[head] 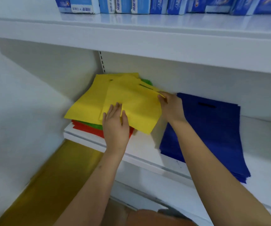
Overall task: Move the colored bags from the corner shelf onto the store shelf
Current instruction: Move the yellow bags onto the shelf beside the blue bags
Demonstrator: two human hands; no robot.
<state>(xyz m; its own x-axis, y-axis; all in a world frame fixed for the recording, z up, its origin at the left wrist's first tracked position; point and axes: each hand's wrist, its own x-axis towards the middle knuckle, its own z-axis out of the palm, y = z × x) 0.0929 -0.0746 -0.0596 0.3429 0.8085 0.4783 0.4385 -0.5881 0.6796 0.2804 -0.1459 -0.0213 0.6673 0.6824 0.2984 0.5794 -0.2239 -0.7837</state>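
Note:
A stack of flat bags lies in the left corner of the white shelf [141,149]: yellow bags [85,101] on top, green [92,124] and red [85,128] ones beneath. The topmost yellow bag [136,105] sits askew and partly lifted. My left hand [115,126] grips its near edge, thumb on top. My right hand [170,105] pinches its right edge near the handle slot. A pile of blue bags [213,132] lies flat to the right on the same shelf, under my right forearm.
An upper white shelf [147,35] overhangs close above, lined with blue-and-white boxes [147,5]. A white side wall [17,95] closes the left. Yellow floor [50,185] shows below left. Bare shelf surface lies between the two bag piles.

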